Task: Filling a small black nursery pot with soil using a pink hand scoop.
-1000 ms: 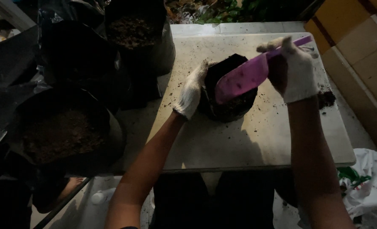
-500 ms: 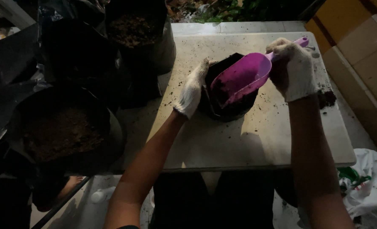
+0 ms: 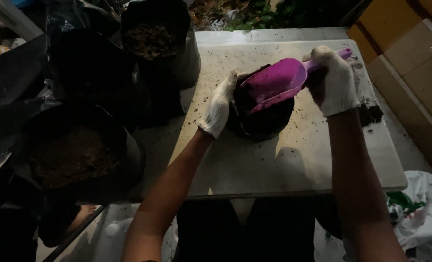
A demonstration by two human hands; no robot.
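Dim light falls on a pale square table point(image 3: 293, 165) speckled with crumbs of soil, set on a paved floor with green leaves showing beyond its far edge. Near the middle of the table stands a small black grow bag point(image 3: 260, 116), its mouth open and dark soil inside. The left hand point(image 3: 219, 106), in a white knit glove, rests against the bag's left rim with the fingers laid together along the edge, holding the mouth open. The right hand point(image 3: 333, 80), also gloved, is closed in a fist around the handle of a purple plastic scoop point(image 3: 277, 82); the scoop's bowl hangs tilted over the bag's far rim, its open end pointing down toward the soil. A small heap of loose soil point(image 3: 371, 114) lies on the table just right of the right wrist.

Left of the table, crowding its edge, stand larger black bags: a tall one filled with coarse brown mix point(image 3: 152, 41) at the far corner, and a wide one of dark soil point(image 3: 72, 155) nearer the person, with crumpled black plastic sheeting point(image 3: 12, 97) between and behind them. Cardboard boxes point(image 3: 410, 63) stand close by the table's right side. A white plastic bag with a green patch point(image 3: 420, 208) lies on the floor by the near right corner.
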